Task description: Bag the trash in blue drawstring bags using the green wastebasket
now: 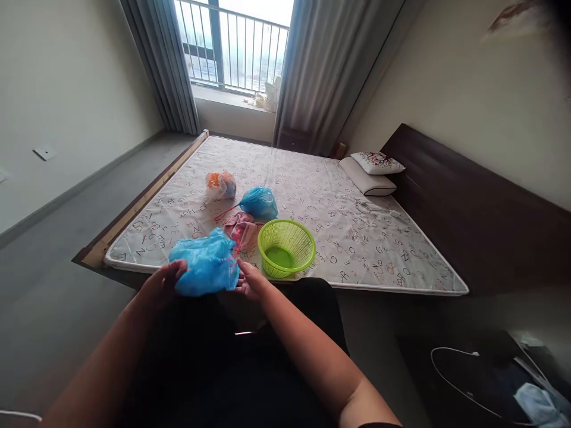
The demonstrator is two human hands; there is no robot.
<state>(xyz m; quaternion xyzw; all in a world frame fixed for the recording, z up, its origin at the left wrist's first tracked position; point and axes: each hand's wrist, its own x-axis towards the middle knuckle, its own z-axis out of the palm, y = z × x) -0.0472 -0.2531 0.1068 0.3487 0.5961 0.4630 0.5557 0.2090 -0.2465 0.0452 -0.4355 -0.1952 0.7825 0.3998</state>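
A blue plastic bag (206,264) with a red drawstring is held between my two hands, just past the near edge of the mattress. My left hand (172,274) grips its left side with curled fingers. On the right side, my right hand (250,280) pinches the bag by the drawstring. Pink cloth (243,229) lies right behind the bag. Beside it stands a green plastic basket (288,246) with nothing visible inside. A second blue bag (259,203), rounded and full, rests behind the cloth, its red string trailing left.
A clear bag with orange and blue contents (220,185) sits farther back on the letter-printed mattress (357,244). Pillows (377,169) lie by the dark headboard (446,166). A wooden bed rail (147,202) runs along the left. A white cable (450,380) lies at lower right.
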